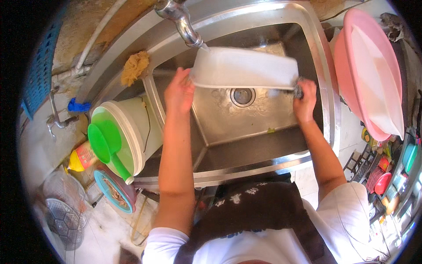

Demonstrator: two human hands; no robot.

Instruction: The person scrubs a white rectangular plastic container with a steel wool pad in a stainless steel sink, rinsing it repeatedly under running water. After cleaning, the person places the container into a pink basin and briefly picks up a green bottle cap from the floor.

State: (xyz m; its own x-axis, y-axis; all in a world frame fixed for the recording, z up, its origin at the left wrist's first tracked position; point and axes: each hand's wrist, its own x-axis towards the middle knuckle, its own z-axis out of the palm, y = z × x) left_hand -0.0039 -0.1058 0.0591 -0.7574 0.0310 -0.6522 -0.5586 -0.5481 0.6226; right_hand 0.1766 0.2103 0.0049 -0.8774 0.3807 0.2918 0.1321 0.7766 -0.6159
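A white rectangular plastic tub (245,68) is held tilted over the stainless steel sink basin (227,127), its long side turned up towards me. My left hand (179,90) grips the tub's left end. At the tub's right end, my right hand (305,99) holds a dark metal scouring pad (298,89) against the corner; the hand is slightly blurred. The chrome faucet (184,28) sits just above the tub's upper left corner, and a short stream of water seems to run from it onto the tub. Below the tub, the sink drain (243,96) shows wet metal around it.
Left of the basin stands a pale bucket (153,123) with a green plastic dipper (105,140) on top. A tan scrubber (135,67) lies on the sink's left ledge. Pink basins (354,76) lean at the right rim. A blue-rimmed bowl (113,191) sits lower left.
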